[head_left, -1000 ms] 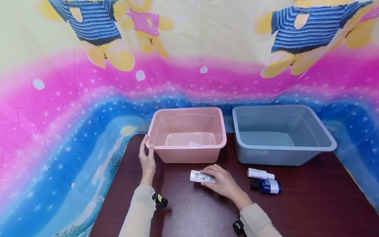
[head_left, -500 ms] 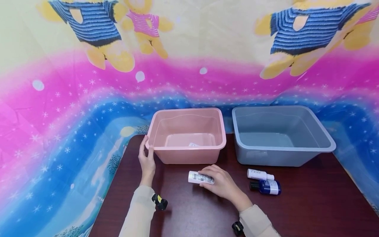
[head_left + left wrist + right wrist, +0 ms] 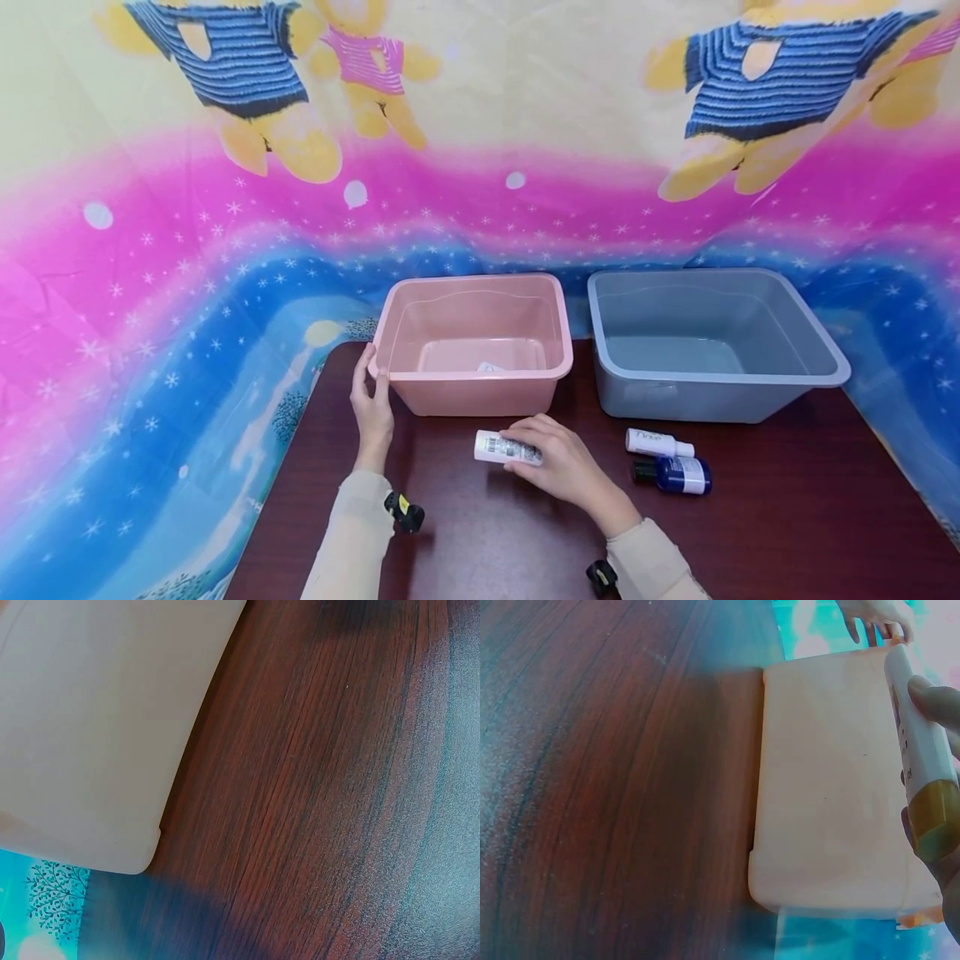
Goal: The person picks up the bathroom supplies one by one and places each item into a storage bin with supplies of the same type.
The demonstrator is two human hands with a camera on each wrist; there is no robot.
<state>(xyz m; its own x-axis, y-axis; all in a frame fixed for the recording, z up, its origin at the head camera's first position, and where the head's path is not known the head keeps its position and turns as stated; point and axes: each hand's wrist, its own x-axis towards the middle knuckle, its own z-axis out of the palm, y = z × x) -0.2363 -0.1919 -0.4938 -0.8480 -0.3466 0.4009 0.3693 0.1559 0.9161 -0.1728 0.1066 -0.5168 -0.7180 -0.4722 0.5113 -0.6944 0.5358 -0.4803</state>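
My right hand (image 3: 562,462) grips a small white bottle (image 3: 491,447) with fine print and a barcode, held sideways in front of the pink plastic bin (image 3: 480,394). In the right wrist view, the bottle (image 3: 922,742) shows a clear amber-gold end beside the palm, with the thumb across its white body. My left hand (image 3: 372,421) holds the pink bin's front left corner, thumb at the front and fingers along the outer side. Inside that bin, part of a white item (image 3: 491,367) shows above the front rim; the rest is hidden.
A grey-blue bin (image 3: 678,400) stands to the right of the pink one. In front of it lie a white bottle (image 3: 651,442) and a dark blue bottle (image 3: 682,474) with a black cap. A printed cloth (image 3: 517,208) hangs behind the brown table (image 3: 480,533).
My right hand and its bottle have shifted very slightly left. The left hand remains at the pink bin's corner.
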